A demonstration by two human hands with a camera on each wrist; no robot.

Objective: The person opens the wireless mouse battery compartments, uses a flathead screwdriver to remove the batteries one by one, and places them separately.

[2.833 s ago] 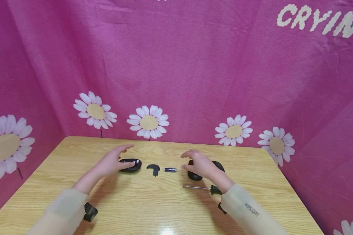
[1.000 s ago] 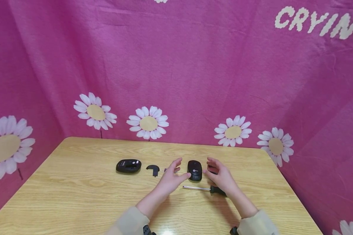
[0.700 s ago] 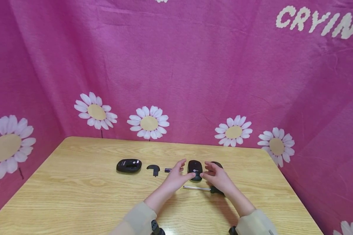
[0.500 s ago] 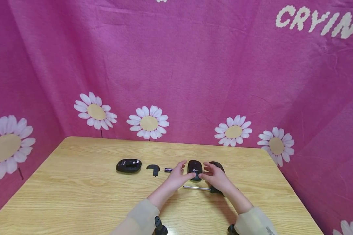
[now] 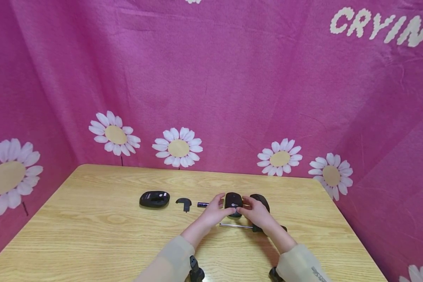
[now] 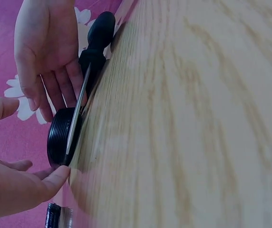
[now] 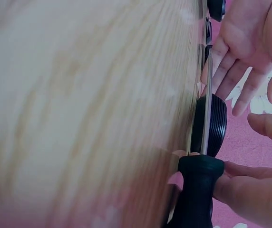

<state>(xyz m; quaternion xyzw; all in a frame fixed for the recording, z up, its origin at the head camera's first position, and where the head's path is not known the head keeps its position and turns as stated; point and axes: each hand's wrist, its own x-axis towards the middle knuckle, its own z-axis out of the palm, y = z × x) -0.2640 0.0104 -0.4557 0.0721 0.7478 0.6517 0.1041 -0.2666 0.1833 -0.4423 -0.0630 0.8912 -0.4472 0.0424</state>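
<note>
A black computer mouse (image 5: 233, 199) lies upright on the wooden table between my two hands. My left hand (image 5: 213, 213) is at its left side, fingers relaxed, with the thumb at the near end. On the other side my right hand (image 5: 258, 214) mirrors it, fingertips close to the mouse's edge. The left wrist view shows the ribbed side of this mouse (image 6: 60, 137) with loosely spread fingers at both ends. A screwdriver (image 5: 237, 226) lies just nearer, its dark handle partly behind the right hand. A battery (image 5: 202, 204) sticks out beyond the left fingers, its other end hidden.
Further left, an overturned mouse (image 5: 154, 199) shows its uncovered battery slot. Beside it lies a black battery cover (image 5: 184, 203). Another dark rounded mouse-like shape (image 5: 261, 199) is partly behind the right hand. A pink curtain (image 5: 211, 98) with daisies hangs behind the table (image 5: 109, 235).
The left hand has moved right from the overturned mouse to the middle mouse. The right hand has shifted to that mouse's right side, and both hands have drawn closer around it.
</note>
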